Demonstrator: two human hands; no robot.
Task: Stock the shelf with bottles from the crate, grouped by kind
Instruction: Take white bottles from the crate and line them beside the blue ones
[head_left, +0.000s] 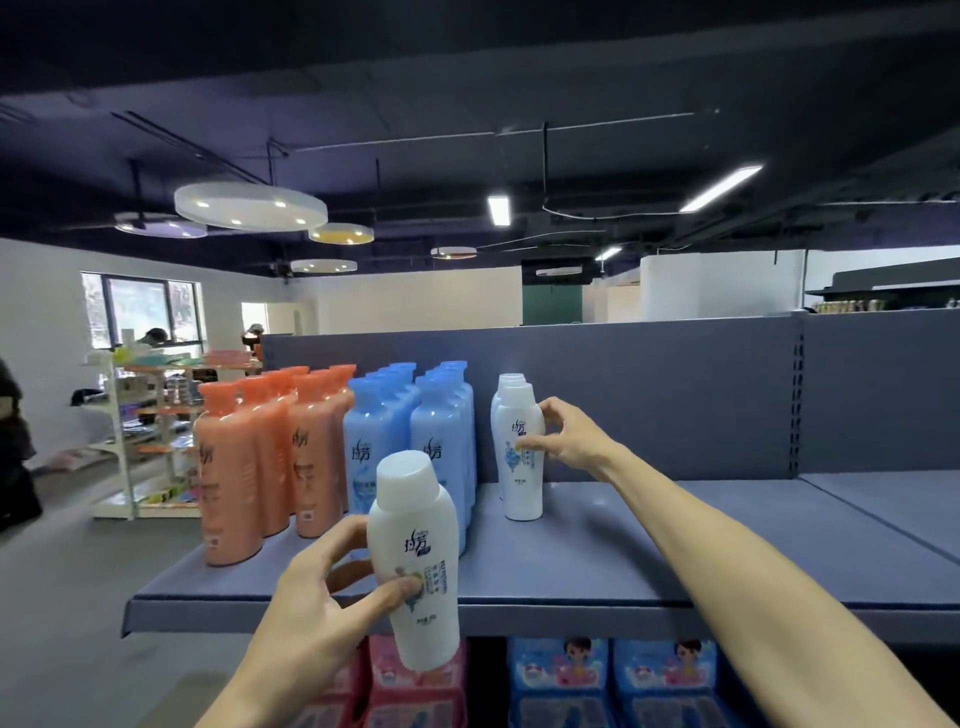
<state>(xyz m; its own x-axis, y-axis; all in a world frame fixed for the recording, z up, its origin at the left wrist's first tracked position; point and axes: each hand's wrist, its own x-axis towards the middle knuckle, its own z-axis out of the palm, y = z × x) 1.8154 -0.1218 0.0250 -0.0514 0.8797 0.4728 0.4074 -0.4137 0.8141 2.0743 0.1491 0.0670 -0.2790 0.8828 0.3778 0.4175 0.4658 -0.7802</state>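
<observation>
Orange bottles standing upright in rows at shelf left; blue bottles just right of them. White bottles further right, perhaps three deep. One more white bottle held upright near the shelf's front edge.

grey shelf, orange bottles, blue bottles, white bottles

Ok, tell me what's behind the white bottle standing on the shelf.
Behind the front white bottle, which the right hand touches, more white bottles stand in a row; only their tops show, so their count is unclear.
</observation>
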